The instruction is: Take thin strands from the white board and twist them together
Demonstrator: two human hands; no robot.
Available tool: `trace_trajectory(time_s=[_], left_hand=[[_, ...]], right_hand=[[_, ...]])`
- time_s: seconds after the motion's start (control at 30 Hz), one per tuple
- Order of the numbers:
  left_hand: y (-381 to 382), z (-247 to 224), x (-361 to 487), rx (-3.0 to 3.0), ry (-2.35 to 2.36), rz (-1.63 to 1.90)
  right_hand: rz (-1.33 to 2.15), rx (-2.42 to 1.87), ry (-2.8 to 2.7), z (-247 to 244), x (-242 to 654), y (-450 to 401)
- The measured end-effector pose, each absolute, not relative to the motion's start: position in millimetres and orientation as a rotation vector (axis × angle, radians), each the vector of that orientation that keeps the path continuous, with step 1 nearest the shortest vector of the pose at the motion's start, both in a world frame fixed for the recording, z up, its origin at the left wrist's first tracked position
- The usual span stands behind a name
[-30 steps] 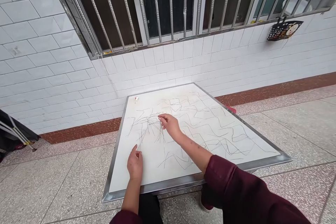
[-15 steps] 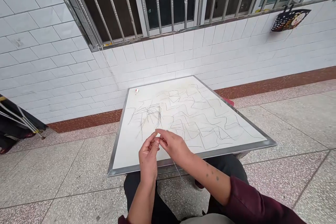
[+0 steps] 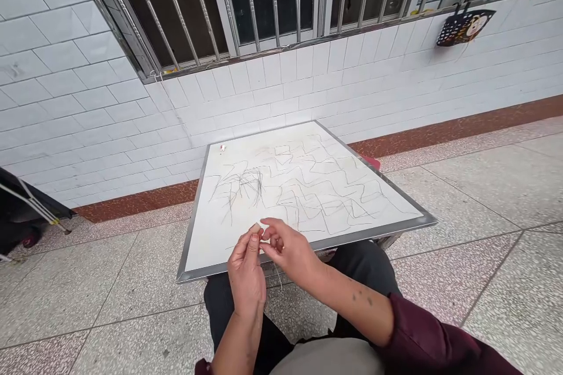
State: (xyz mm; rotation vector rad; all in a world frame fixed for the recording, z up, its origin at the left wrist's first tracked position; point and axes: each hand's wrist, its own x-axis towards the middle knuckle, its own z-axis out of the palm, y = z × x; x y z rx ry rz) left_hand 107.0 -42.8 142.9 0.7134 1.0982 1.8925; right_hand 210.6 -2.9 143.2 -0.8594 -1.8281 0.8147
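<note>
My left hand [image 3: 247,269] is over the near edge of the white board-like table [image 3: 206,246], thumb and fingertips pinched together on a thin wire [image 3: 278,276]. A length of that wire hangs below my hands, past the table edge; the part in my fingers is hidden. Right against the left fingertips is my right hand [image 3: 290,249], its thumb and index finger apart, the other fingers curled. On the table, a tangled heap of thin dark wires [image 3: 246,180] lies at left. Several zigzag-bent wires [image 3: 325,187] spread over the middle and right.
A small white and red object [image 3: 222,148] sits at the table's far left corner. Behind stands a white tiled wall [image 3: 264,88] with a barred window [image 3: 272,0]. A dark patterned basket [image 3: 465,27] hangs from the bars. My knees are under the near edge.
The view has shifted slightly, so table and wall appear further left. My right thumb and index finger have spread apart beside the left fingertips. The hanging wire end has moved left.
</note>
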Motion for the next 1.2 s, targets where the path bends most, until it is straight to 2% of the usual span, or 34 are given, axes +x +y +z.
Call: trace_trajectory(time_s=[0.2, 0.43, 1.03, 1.2], left_hand=[[-49, 149, 102, 0.567, 1.009, 1.87], [-57, 149, 103, 0.606, 1.021, 1.886], [-67, 153, 104, 0.624, 1.037, 1.849], [-69, 155, 104, 0.642, 1.06, 1.837]], right_hand=[[1.275, -0.803, -1.514, 149, 215, -13], [1.488, -0.654, -1.362, 149, 215, -17], [0.842, -0.669, -1.888, 148, 224, -18], [0.758, -0.629, -1.975, 147, 225, -17]])
